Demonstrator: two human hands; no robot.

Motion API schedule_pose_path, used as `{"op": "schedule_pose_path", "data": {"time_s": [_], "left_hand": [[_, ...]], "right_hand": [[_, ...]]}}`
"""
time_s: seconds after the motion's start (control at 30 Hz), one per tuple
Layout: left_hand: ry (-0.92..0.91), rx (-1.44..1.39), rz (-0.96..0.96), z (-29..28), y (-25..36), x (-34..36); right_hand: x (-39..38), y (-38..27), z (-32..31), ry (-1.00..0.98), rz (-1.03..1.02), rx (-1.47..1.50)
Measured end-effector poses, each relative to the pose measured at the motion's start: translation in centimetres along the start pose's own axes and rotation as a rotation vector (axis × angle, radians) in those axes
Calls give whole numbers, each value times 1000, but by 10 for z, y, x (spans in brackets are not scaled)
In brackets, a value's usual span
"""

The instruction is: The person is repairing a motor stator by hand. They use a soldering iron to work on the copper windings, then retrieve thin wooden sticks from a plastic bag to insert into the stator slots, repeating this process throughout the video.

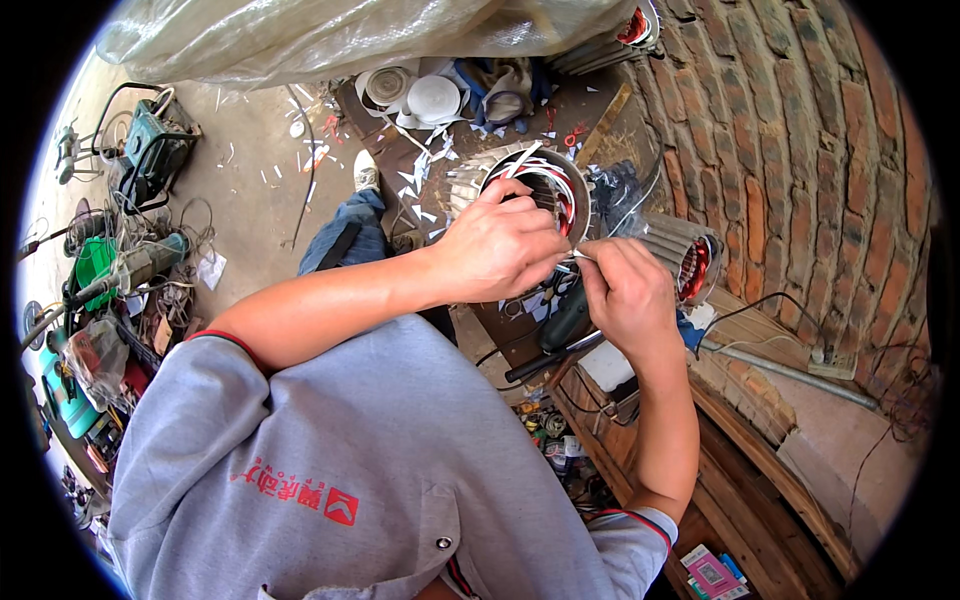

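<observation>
My left hand is bent over the front of a finned motor stator, whose ring holds red windings and white strips. Its lower fingertips close on a small white strip at the stator's lower right rim. My right hand pinches that strip from the right. Just to the right, a second stator with red windings lies on its side. A dark green tool lies below my hands, partly hidden by them.
The cluttered bench holds white tape rolls, gloves, red scissors and paper scraps. A plastic sheet hangs above. A brick wall rises at right. Machines, cables and tools crowd the floor at left. A metal pipe runs at lower right.
</observation>
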State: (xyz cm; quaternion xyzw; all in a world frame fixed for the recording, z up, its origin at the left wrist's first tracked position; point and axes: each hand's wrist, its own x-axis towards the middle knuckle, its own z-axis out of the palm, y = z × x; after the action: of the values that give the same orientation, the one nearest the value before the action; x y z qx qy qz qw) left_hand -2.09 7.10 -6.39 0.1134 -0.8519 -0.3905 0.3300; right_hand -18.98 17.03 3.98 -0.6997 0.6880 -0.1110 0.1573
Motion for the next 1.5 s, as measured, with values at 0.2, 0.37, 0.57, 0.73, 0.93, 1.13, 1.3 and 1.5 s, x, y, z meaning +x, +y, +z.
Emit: {"op": "schedule_pose_path", "data": {"time_s": [0.2, 0.37, 0.57, 0.73, 0.93, 1.13, 1.3, 1.5], "left_hand": [[1, -2, 4, 1, -1, -1], [-20, 1, 0, 0, -1, -1], [-50, -15, -23, -1, 0, -1], [-48, -26, -45, 0, 0, 0], [-76, -68, -50, -3, -3, 2], [-137, -152, -73, -13, -7, 6], [-122, -133, -52, -11, -7, 5], [-155, -88, -45, -10, -3, 4]], "right_hand": [[-2, 2, 6, -7, 42, 55], [0, 3, 6, 10, -26, 24], [-2, 6, 9, 59, -57, 90], [-3, 11, 12, -6, 27, 235], [7, 10, 2, -169, 42, 80], [10, 7, -16, -237, 171, 63], [11, 6, -15, -207, 230, 202], [7, 6, -7, -78, 76, 198]]}}
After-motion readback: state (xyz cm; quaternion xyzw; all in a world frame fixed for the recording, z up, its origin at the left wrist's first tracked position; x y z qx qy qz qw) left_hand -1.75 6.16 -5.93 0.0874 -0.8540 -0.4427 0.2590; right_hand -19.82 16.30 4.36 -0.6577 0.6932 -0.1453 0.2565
